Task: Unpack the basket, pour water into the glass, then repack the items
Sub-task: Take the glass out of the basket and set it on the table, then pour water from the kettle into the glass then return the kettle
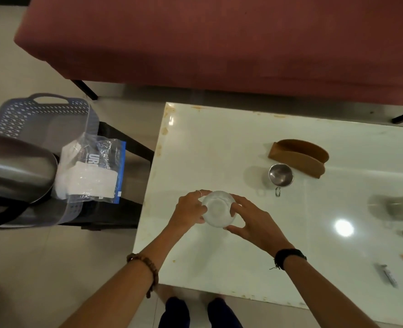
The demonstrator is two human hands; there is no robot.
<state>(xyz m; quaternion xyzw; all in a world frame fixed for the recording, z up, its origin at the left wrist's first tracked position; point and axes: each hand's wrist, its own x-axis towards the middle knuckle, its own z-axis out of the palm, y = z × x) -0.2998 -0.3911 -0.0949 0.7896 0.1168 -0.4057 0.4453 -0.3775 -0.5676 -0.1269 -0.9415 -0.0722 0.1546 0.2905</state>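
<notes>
Two hands: both were on one glass bowl, over the table's near-left part.
Table [219, 138]: a white glossy top; a slick surface, so I judged a wet glass base could slide on it.
Basket [42, 114]: a perforated plastic tub at nine o'clock from the bowl, on a dark stand well apart from the table; light and a little flexible by the look of it, best lifted by its end handle.
Steel vessel [16, 166]: large, lying in the basket's near end; probably the heaviest item, smooth-walled.
Plastic bag [94, 174]: a clear zip bag with white folded contents, leaning in the basket; soft and crinkly.
Brown holder [300, 157]: at two o'clock from the bowl, standing on the table.
Glass bowl [219, 209]: clear, rigid, breakable and slippery; I judged that opposite sides of the wall were the safe place to grip.
Left hand [191, 213]: fingers curled round the bowl's left side.
Right hand [252, 221]: fingers half-bent, cupping the bowl's right side.
Steel cup [280, 175]: small, handled, at one o'clock from the bowl, just beside the holder.
</notes>
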